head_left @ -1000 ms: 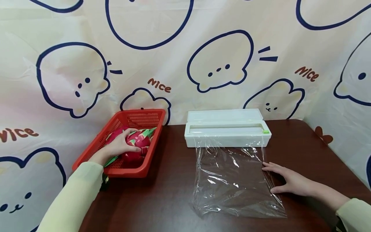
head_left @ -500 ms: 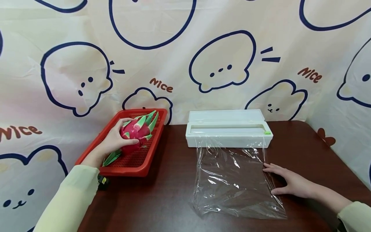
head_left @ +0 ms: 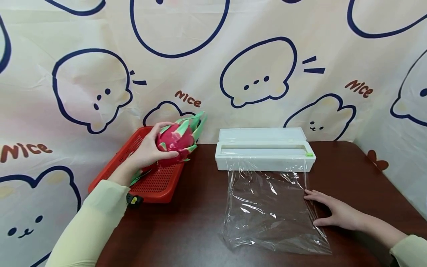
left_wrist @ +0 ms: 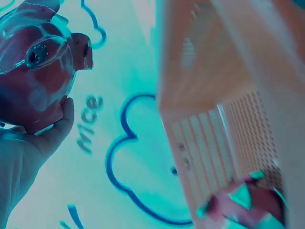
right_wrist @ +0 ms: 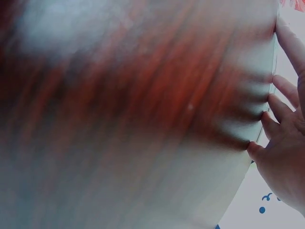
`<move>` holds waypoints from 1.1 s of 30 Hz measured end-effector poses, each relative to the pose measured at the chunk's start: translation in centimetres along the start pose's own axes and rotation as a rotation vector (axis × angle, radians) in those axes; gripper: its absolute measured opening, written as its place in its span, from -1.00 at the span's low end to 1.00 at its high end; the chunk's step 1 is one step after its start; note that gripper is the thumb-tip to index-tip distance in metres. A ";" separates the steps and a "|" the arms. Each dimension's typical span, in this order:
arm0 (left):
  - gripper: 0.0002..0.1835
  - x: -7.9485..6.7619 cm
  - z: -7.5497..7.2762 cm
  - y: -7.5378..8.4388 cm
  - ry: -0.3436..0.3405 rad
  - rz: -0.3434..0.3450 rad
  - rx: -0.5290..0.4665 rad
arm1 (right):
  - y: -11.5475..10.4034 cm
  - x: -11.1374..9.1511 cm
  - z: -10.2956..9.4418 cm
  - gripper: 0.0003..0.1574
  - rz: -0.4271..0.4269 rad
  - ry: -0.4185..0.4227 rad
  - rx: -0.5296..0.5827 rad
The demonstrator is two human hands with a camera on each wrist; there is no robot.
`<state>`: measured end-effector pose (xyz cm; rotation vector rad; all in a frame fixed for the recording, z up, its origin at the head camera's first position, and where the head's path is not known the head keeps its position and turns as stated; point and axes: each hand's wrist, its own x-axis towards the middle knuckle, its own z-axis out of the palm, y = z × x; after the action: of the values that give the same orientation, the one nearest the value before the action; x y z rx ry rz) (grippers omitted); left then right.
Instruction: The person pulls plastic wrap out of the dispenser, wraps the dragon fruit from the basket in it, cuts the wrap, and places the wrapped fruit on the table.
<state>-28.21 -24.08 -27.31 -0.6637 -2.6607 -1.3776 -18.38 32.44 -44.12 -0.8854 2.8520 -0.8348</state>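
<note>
My left hand (head_left: 149,149) grips a pink dragon fruit (head_left: 175,142) with green leaf tips, held up over the right side of the red basket (head_left: 160,185). In the left wrist view the held dragon fruit (left_wrist: 38,71) rests against the fingers, and another dragon fruit (left_wrist: 248,205) lies inside the basket. My right hand (head_left: 340,213) rests its fingertips on the right edge of a sheet of clear cling film (head_left: 267,211) spread on the table. That film runs out from a white wrap dispenser box (head_left: 263,163) whose lid stands raised.
The dark brown table (head_left: 186,233) reaches back to a curtain (head_left: 207,55) printed with cartoon figures. A small green slider (head_left: 309,154) sits at the right end of the dispenser. A black wrist device (head_left: 134,200) shows below my left sleeve.
My left hand has lifted the dragon fruit out of the basket and carried it up and to the right. The right hand and the film have stayed in place.
</note>
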 end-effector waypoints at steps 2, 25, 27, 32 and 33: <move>-0.10 0.5 0.8 0.6 -0.034 0.028 -0.012 | 0.1 -0.1 0.2 -0.14 -0.007 0.003 0.012; -0.14 5.4 11.6 5.4 -0.358 0.285 -0.113 | -0.2 0.4 -0.6 -0.07 0.079 -0.039 -0.001; -0.14 5.5 12.8 5.3 -0.393 0.278 -0.118 | -0.2 0.4 -0.6 -0.07 0.083 -0.042 0.000; -0.14 5.6 15.8 5.2 -0.478 0.269 -0.143 | -0.2 0.2 -0.5 -0.08 0.089 -0.046 0.009; -0.14 5.6 16.4 5.1 -0.496 0.271 -0.149 | -0.2 0.2 -0.4 -0.08 0.084 -0.041 0.011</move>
<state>-29.05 -6.59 -31.68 -1.4959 -2.6708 -1.4984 -18.50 32.40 -43.64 -0.7658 2.8243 -0.8132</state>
